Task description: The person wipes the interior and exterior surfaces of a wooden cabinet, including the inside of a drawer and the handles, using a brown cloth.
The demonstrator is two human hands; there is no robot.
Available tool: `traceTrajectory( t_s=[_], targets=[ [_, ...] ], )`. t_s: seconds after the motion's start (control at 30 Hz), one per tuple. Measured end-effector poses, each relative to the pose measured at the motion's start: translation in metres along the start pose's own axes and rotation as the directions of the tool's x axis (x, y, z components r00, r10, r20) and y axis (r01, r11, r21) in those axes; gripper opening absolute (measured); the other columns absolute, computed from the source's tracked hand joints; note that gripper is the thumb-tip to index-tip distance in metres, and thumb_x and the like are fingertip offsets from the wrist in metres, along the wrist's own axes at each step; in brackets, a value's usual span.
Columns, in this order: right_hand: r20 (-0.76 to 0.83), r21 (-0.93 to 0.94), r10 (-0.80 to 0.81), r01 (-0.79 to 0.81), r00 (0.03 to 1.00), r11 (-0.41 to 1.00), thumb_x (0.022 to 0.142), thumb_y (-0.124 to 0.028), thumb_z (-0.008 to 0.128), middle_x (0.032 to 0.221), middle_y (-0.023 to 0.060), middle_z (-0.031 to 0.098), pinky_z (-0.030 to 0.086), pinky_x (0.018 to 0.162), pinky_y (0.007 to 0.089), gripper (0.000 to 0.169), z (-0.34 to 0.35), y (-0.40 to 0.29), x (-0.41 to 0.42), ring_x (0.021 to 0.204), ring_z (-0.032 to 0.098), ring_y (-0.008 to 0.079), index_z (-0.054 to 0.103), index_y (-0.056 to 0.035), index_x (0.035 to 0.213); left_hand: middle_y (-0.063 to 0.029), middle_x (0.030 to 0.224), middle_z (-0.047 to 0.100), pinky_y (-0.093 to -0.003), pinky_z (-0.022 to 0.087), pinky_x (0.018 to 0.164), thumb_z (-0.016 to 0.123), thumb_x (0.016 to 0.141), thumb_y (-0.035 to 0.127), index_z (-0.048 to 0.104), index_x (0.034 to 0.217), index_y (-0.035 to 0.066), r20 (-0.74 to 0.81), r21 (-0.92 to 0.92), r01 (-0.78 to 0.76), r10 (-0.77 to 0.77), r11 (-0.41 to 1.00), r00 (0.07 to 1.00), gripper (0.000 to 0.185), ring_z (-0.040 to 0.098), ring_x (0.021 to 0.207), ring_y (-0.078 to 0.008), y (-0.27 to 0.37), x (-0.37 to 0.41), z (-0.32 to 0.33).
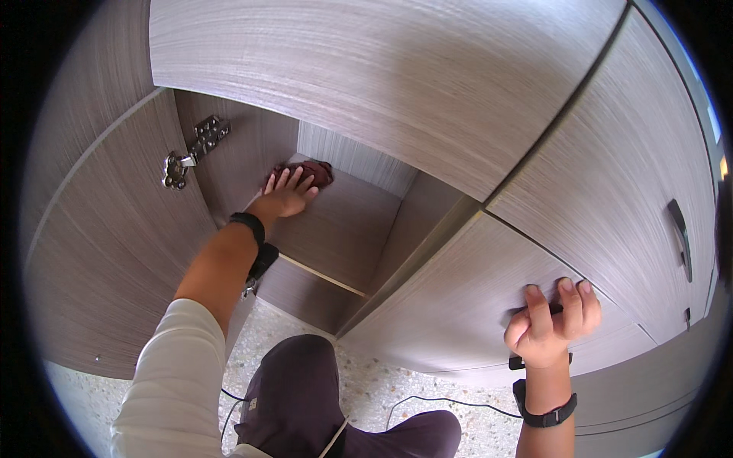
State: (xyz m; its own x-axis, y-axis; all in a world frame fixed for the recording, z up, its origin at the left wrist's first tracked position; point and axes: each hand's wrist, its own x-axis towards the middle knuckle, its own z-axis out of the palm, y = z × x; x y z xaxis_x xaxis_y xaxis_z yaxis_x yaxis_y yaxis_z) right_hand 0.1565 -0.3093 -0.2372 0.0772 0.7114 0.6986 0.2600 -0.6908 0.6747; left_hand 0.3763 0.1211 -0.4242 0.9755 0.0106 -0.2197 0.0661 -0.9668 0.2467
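Inside the cabinet compartment, my left hand (288,194) lies with fingers spread over a crumpled dark red cloth (318,172). The cloth rests on the wood-grain cabinet floor (343,220), near the back left corner. The hand presses down on it from above, and the palm hides part of it. On the right, my right hand (554,329) has its fingers hooked over a dark handle (555,308) on the closed cabinet front (458,297). The fingers cover most of that handle.
A cabinet door (114,246) stands open at left on a metal hinge (194,151). A wide upper panel (343,68) overhangs the compartment. Farther right is another front with a black handle (681,240). A black cable (446,399) crosses the speckled floor (372,378) near my knees.
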Motion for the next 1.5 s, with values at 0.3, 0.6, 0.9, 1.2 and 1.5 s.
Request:
traceTrajectory(
  t_s=[0.3, 0.6, 0.9, 1.2, 1.5],
  targets=[
    [-0.002, -0.009, 0.066, -0.066, 0.998, 0.998, 0.072, -0.023, 0.061, 0.123, 0.0072, 0.053, 0.038, 0.091, 0.0429, 0.032, -0.001, -0.003, 0.003, 0.121, 0.043, 0.0309, 0.068, -0.0275, 0.103, -0.0052, 0.163, -0.008, -0.0586, -0.004, 0.116, 0.011, 0.098, 0.062, 0.005, 0.156, 0.024, 0.156, 0.034, -0.216, 0.208, 0.976, 0.966, 0.070, -0.009, 0.149, -0.0329, 0.127, -0.058, 0.023],
    [-0.048, 0.020, 0.041, -0.040, 0.998, 0.999, 0.074, -0.016, 0.053, 0.132, 0.0111, 0.052, 0.037, 0.093, 0.0457, 0.036, 0.000, 0.002, -0.002, 0.126, 0.043, 0.0333, 0.067, -0.0203, 0.107, 0.0000, 0.162, 0.010, -0.0509, -0.001, 0.119, 0.005, 0.101, 0.056, 0.023, 0.154, 0.026, 0.065, -0.031, -0.423, 0.424, 0.906, 0.903, 0.063, 0.003, 0.150, -0.0261, 0.100, -0.126, 0.040],
    [-0.072, 0.046, 0.037, -0.034, 0.997, 0.998, 0.074, -0.013, 0.053, 0.132, 0.0113, 0.052, 0.035, 0.095, 0.0449, 0.041, 0.004, 0.000, 0.000, 0.127, 0.042, 0.0335, 0.064, -0.0182, 0.113, -0.0021, 0.162, 0.013, -0.0464, 0.003, 0.120, 0.004, 0.098, 0.061, 0.024, 0.154, 0.026, -0.127, -0.054, -0.103, 0.096, 0.993, 0.987, 0.069, 0.007, 0.150, -0.0267, -0.049, -0.131, 0.019],
    [-0.035, 0.051, 0.012, -0.011, 0.999, 0.999, 0.073, -0.006, 0.050, 0.133, 0.0163, 0.047, 0.035, 0.100, 0.0466, 0.044, 0.005, -0.002, 0.001, 0.127, 0.039, 0.0369, 0.061, -0.0101, 0.115, -0.0070, 0.135, 0.057, -0.0494, 0.030, 0.100, 0.049, 0.096, 0.033, 0.049, 0.141, 0.019, -0.491, 0.093, -0.295, 0.302, 0.951, 0.817, 0.047, 0.048, 0.115, -0.0286, 0.031, -0.185, 0.052],
    [0.021, 0.045, -0.007, 0.006, 1.000, 0.999, 0.075, 0.000, 0.046, 0.138, 0.0179, 0.040, 0.032, 0.107, 0.0499, 0.046, -0.001, 0.000, -0.001, 0.130, 0.033, 0.0392, 0.058, -0.0055, 0.119, -0.0080, 0.147, 0.043, -0.0442, 0.025, 0.115, 0.050, 0.096, 0.035, 0.046, 0.143, 0.015, -0.524, 0.301, -0.527, 0.600, 0.795, 0.604, 0.051, 0.040, 0.136, -0.0287, -0.012, -0.139, 0.061]
  ],
)
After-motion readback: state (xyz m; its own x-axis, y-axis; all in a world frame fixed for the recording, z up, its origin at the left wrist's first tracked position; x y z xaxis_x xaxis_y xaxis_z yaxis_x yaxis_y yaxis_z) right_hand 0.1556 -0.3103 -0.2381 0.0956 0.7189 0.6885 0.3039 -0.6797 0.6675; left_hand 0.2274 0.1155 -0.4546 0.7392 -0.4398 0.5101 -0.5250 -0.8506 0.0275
